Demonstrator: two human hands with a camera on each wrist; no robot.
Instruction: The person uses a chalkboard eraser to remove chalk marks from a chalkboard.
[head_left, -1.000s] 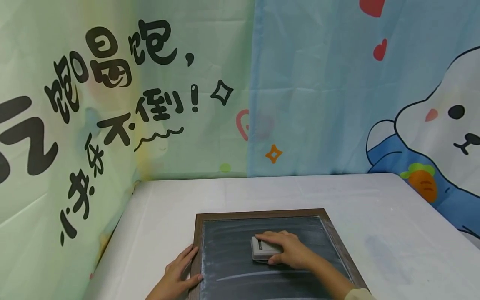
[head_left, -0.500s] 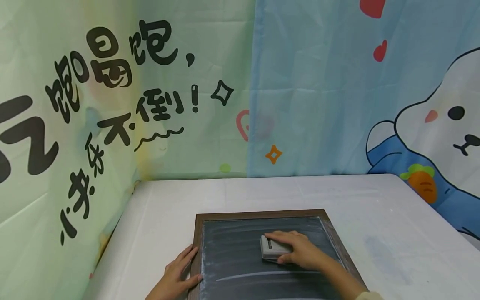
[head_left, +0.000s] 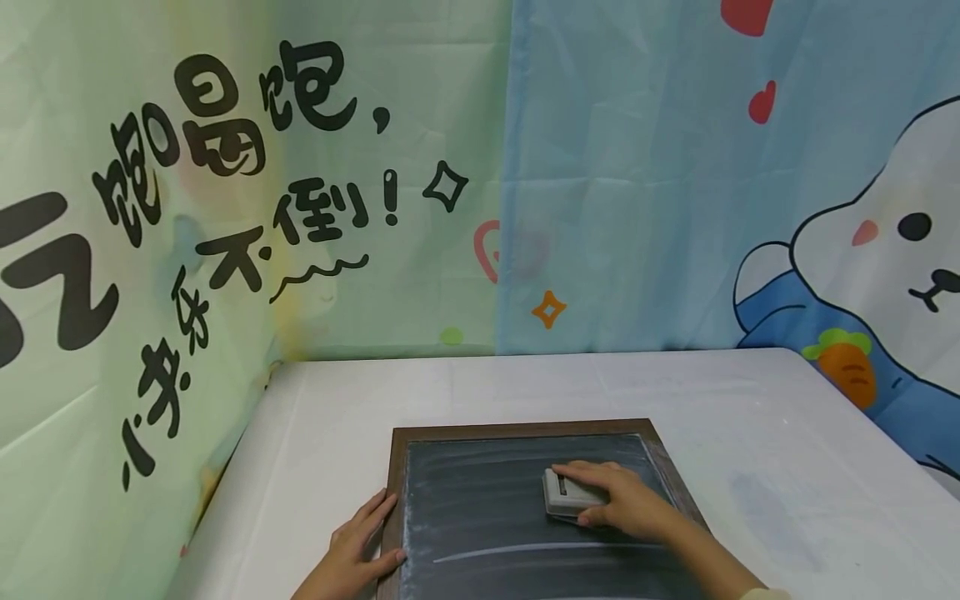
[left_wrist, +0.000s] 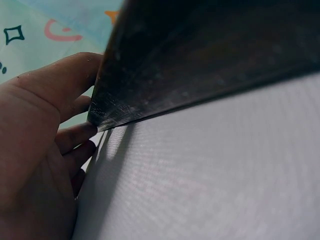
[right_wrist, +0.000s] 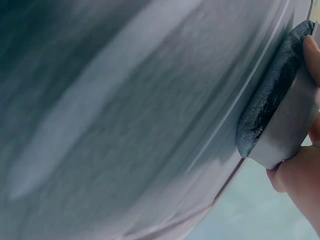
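Note:
A grey-white chalkboard eraser (head_left: 573, 496) with a dark felt pad lies on the framed chalkboard (head_left: 480, 492), right of its middle. My right hand (head_left: 630, 500) grips it, thumb at the near side and fingers over the far side. In the right wrist view, the eraser's felt (right_wrist: 272, 95) meets the dark surface, and the thumb (right_wrist: 295, 175) lies along the casing. My left hand (head_left: 356, 542) rests at the board's left edge, fingers extended and spread, thumb tip on the wooden frame. The left wrist view shows its fingers (left_wrist: 75, 137) touching the board's edge from the side.
A pale chalk streak (head_left: 525, 547) crosses the board below the eraser, and faint smears cover its surface. The board lies on a white table (head_left: 787, 467). Printed cloth hangs (head_left: 622, 208) behind the table and along its left side.
My right hand has slid the eraser to the right across the board. My left hand has stayed at the board's left edge.

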